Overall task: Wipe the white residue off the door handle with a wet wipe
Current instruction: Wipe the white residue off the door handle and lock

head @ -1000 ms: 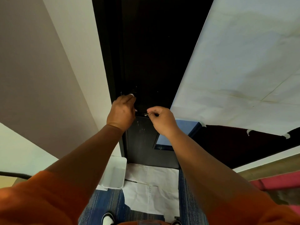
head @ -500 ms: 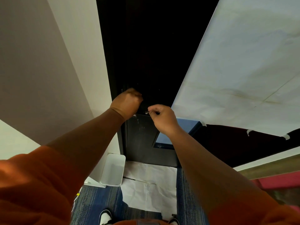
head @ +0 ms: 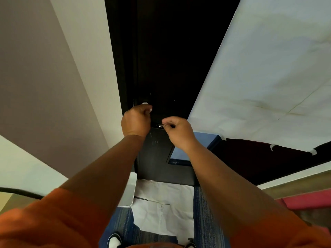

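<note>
A dark door (head: 166,68) stands straight ahead. Its metal handle (head: 160,125) shows only as a small shiny bit between my hands. My left hand (head: 137,120) is closed around a white wet wipe (head: 146,104), which peeks out above and beside the fingers and is pressed against the door at the handle's left end. My right hand (head: 176,130) pinches the handle's free end with thumb and fingers. White specks of residue (head: 152,138) dot the door panel just below the handle.
A white bin (head: 129,190) stands on the floor below my left arm, by the door frame. White paper sheets (head: 161,204) lie on the blue carpet. A large white sheet (head: 268,68) covers the wall to the right. My shoes (head: 114,241) show at the bottom.
My left hand rose to about the handle's height half a second ago, then dropped back to the left; the wipe shows again above its fingers. My right hand has kept its pinch on the handle.
</note>
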`<control>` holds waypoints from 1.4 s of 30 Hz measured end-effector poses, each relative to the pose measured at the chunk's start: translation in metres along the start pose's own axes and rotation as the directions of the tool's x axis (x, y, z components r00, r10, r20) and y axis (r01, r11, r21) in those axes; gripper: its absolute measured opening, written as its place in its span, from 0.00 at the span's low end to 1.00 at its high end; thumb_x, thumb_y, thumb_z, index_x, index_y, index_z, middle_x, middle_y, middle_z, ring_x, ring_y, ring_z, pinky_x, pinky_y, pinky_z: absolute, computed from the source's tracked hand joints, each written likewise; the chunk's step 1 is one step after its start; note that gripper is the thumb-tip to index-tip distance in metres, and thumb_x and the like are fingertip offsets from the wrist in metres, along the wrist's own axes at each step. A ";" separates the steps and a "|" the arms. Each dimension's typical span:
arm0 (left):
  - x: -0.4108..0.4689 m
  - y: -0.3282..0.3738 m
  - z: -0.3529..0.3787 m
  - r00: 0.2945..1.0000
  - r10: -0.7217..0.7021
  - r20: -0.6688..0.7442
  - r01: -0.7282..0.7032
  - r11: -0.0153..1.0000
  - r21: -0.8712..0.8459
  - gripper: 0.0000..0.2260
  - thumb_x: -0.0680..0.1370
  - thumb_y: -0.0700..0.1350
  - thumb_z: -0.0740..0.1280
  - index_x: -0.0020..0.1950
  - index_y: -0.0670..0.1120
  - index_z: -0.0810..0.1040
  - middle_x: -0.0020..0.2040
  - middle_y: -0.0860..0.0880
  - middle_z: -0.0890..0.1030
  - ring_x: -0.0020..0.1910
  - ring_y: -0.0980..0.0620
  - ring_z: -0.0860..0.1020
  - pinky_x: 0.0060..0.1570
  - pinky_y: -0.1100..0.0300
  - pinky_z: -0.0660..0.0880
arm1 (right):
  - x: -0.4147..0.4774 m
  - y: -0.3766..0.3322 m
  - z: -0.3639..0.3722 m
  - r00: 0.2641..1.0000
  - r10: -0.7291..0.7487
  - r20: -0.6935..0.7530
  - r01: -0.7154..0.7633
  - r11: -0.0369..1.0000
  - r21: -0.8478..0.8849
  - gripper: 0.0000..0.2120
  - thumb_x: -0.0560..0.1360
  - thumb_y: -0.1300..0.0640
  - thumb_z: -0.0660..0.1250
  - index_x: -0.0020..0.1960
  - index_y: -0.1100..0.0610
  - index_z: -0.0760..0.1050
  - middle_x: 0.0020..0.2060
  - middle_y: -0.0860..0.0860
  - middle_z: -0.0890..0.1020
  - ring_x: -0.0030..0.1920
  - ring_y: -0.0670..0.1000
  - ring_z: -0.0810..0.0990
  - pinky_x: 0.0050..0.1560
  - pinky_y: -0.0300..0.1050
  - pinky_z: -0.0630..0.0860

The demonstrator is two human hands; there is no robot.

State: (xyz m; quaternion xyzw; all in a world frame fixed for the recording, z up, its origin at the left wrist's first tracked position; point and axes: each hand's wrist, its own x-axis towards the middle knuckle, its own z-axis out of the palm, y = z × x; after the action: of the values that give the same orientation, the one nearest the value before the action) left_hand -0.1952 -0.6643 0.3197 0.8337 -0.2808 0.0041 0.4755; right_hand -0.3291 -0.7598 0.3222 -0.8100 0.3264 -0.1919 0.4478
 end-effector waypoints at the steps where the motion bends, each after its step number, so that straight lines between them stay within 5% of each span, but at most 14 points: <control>1: -0.002 0.005 0.003 0.991 -0.131 -0.001 0.130 0.983 -0.126 0.11 0.82 0.44 0.67 0.56 0.56 0.86 0.53 0.53 0.87 0.50 0.50 0.84 0.54 0.55 0.81 | 0.000 0.000 0.000 1.000 0.002 -0.001 -0.002 1.000 -0.001 0.10 0.80 0.58 0.66 0.59 0.52 0.82 0.54 0.45 0.84 0.55 0.43 0.81 0.52 0.26 0.71; 3: -0.003 0.014 0.006 0.936 -0.351 0.001 0.327 0.870 -0.368 0.10 0.82 0.43 0.67 0.53 0.56 0.87 0.51 0.55 0.86 0.50 0.54 0.83 0.52 0.62 0.80 | 0.000 -0.001 0.001 1.000 0.005 -0.002 -0.005 1.000 -0.002 0.11 0.80 0.58 0.66 0.60 0.52 0.82 0.54 0.45 0.84 0.56 0.43 0.81 0.51 0.25 0.70; 6: 0.000 0.003 0.006 0.821 -0.571 0.023 0.497 0.694 -0.520 0.08 0.80 0.43 0.71 0.45 0.56 0.86 0.46 0.55 0.85 0.41 0.57 0.82 0.35 0.71 0.76 | -0.001 -0.001 0.000 1.000 0.012 0.004 -0.012 1.000 0.008 0.11 0.80 0.58 0.66 0.60 0.51 0.82 0.55 0.45 0.84 0.56 0.43 0.81 0.50 0.26 0.71; 8: -0.004 -0.014 0.005 0.765 -0.635 0.111 0.594 0.628 -0.503 0.09 0.78 0.41 0.73 0.42 0.55 0.86 0.45 0.54 0.85 0.43 0.53 0.83 0.41 0.65 0.79 | -0.002 -0.002 -0.001 1.000 0.014 0.009 -0.015 1.000 0.010 0.11 0.80 0.58 0.66 0.60 0.51 0.81 0.55 0.45 0.84 0.56 0.43 0.81 0.49 0.25 0.71; 12: -0.024 -0.038 0.005 0.719 -0.669 0.188 0.643 0.539 -0.544 0.10 0.78 0.35 0.71 0.44 0.50 0.87 0.45 0.52 0.85 0.50 0.45 0.84 0.59 0.53 0.81 | -0.002 -0.002 0.000 1.000 0.014 0.011 -0.014 1.000 0.004 0.12 0.80 0.58 0.65 0.61 0.52 0.81 0.56 0.46 0.83 0.55 0.43 0.79 0.49 0.26 0.70; 19: -0.018 -0.025 -0.007 0.738 -0.667 0.105 0.547 0.499 -0.672 0.06 0.80 0.40 0.71 0.51 0.48 0.87 0.50 0.49 0.86 0.50 0.49 0.83 0.55 0.56 0.82 | -0.003 -0.005 0.006 1.000 0.011 -0.021 -0.011 1.000 -0.001 0.11 0.81 0.58 0.65 0.61 0.51 0.81 0.54 0.45 0.82 0.51 0.41 0.79 0.48 0.29 0.73; 26: -0.003 0.000 0.001 0.746 -0.633 0.207 0.616 0.537 -0.577 0.04 0.76 0.47 0.76 0.48 0.48 0.86 0.48 0.48 0.86 0.47 0.49 0.84 0.44 0.57 0.83 | -0.007 -0.007 0.005 1.000 0.004 -0.011 -0.004 1.000 -0.022 0.11 0.81 0.57 0.65 0.61 0.51 0.81 0.55 0.45 0.83 0.52 0.41 0.79 0.48 0.26 0.70; 30: 0.003 0.005 0.003 0.606 -0.721 0.337 0.730 0.334 -0.597 0.07 0.76 0.49 0.75 0.47 0.45 0.84 0.46 0.47 0.86 0.46 0.48 0.85 0.48 0.53 0.82 | -0.008 -0.008 0.004 1.000 0.021 -0.007 -0.021 1.000 -0.012 0.11 0.80 0.58 0.66 0.60 0.52 0.82 0.55 0.45 0.83 0.52 0.40 0.78 0.47 0.24 0.69; 32: 0.002 0.011 0.005 0.569 -0.739 0.360 0.729 0.251 -0.637 0.07 0.77 0.48 0.74 0.49 0.45 0.84 0.45 0.46 0.87 0.43 0.49 0.85 0.40 0.55 0.80 | -0.008 -0.007 0.004 1.000 0.023 -0.014 -0.023 1.000 -0.014 0.11 0.80 0.58 0.66 0.60 0.52 0.82 0.56 0.45 0.83 0.52 0.40 0.77 0.49 0.25 0.69; 37: -0.005 0.018 0.009 0.809 -0.585 0.053 0.535 0.696 -0.479 0.03 0.79 0.45 0.72 0.45 0.48 0.82 0.40 0.53 0.82 0.39 0.54 0.82 0.44 0.58 0.82 | -0.007 -0.006 0.004 1.000 0.008 -0.015 -0.009 0.999 -0.030 0.11 0.80 0.58 0.66 0.61 0.52 0.81 0.56 0.46 0.83 0.55 0.41 0.78 0.50 0.25 0.68; 42: -0.007 0.015 0.008 0.884 -0.466 0.035 0.444 0.816 -0.371 0.06 0.82 0.45 0.68 0.51 0.48 0.85 0.43 0.51 0.82 0.35 0.57 0.78 0.27 0.74 0.69 | -0.006 -0.003 0.003 1.000 -0.010 -0.007 0.009 0.999 -0.037 0.12 0.80 0.59 0.66 0.62 0.53 0.80 0.55 0.46 0.84 0.57 0.44 0.80 0.58 0.34 0.74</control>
State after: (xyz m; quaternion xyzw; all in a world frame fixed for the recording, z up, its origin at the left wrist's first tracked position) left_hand -0.2103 -0.6738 0.3256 0.7718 -0.0554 -0.1382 0.6181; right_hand -0.3304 -0.7527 0.3233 -0.8189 0.3277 -0.1910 0.4308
